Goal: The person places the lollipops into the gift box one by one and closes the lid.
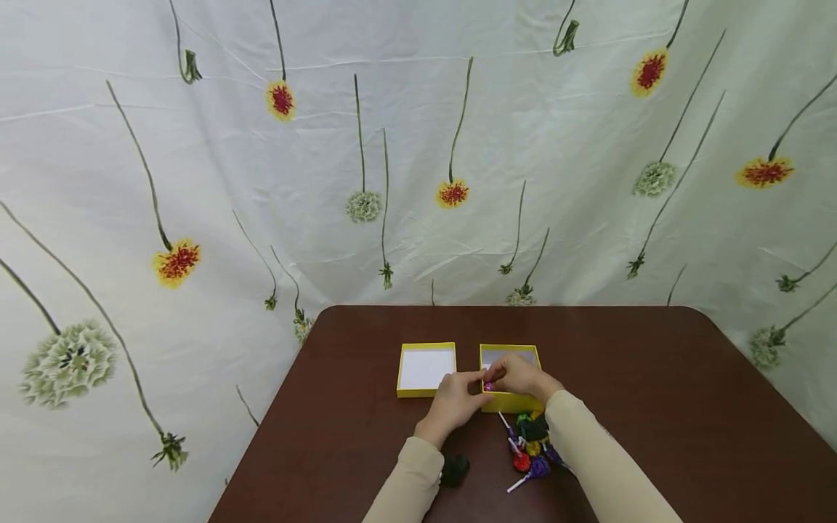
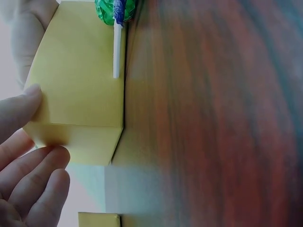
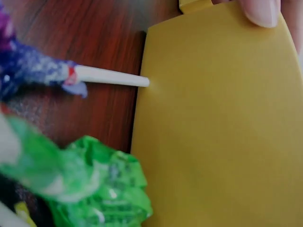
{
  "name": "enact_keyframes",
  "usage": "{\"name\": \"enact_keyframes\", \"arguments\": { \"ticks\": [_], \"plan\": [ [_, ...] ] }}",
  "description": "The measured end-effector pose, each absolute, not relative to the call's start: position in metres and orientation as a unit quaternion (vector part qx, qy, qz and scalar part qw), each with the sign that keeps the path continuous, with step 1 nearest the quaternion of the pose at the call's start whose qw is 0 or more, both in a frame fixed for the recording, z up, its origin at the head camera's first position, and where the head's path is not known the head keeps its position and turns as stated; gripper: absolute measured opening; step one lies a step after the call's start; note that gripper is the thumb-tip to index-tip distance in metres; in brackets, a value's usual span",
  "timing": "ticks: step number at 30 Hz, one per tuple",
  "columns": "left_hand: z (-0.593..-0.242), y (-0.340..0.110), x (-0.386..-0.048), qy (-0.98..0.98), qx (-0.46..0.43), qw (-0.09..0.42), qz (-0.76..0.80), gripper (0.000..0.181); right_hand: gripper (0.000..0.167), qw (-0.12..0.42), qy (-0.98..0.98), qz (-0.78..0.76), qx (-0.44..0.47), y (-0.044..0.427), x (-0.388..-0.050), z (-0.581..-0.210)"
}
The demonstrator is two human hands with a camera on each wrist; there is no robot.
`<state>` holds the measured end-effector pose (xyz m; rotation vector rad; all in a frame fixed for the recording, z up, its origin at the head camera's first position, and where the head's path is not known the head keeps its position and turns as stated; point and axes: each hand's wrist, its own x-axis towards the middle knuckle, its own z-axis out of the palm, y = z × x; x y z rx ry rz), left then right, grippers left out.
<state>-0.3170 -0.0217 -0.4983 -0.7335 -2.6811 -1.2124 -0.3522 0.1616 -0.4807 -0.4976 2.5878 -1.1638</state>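
A yellow open box [image 1: 511,402] stands on the table, its side filling much of both wrist views. My left hand [image 1: 453,404] holds the box's left front corner, thumb on the front wall and fingers at the side, as the left wrist view shows [image 2: 35,175]. My right hand [image 1: 519,376] reaches over the rim into the box, fingertips at a small pink-purple wrapped thing [image 1: 488,386] by the left wall. In the right wrist view only the left thumb shows on the box side [image 3: 218,113]; the right fingers are out of view there.
In front of the box lie several wrapped lollipops, among them a red one [image 1: 521,461], a purple one [image 1: 539,466] and a green one [image 3: 109,189]. A yellow-edged lid [image 1: 426,393] lies left of the box. A dark object [image 1: 455,471] is beside the left sleeve.
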Motion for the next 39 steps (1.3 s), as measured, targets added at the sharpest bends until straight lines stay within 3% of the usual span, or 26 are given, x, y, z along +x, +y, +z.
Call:
{"name": "enact_keyframes", "arguments": {
  "ticks": [16,30,39],
  "plan": [
    [-0.502,-0.021,-0.320,-0.881,-0.237,0.048,-0.407,0.046,0.021,0.130,0.893,-0.406,-0.143,0.165,-0.350,-0.476],
    [-0.501,-0.021,-0.318,-0.887,-0.214,0.020,-0.410,0.050,0.025,0.029,0.891,-0.427,-0.153,0.194,-0.323,-0.438],
    [-0.499,-0.021,-0.319,-0.889,-0.207,0.014,-0.408,0.051,0.024,-0.021,0.855,-0.517,-0.038,0.215,-0.304,-0.440]
  ]
}}
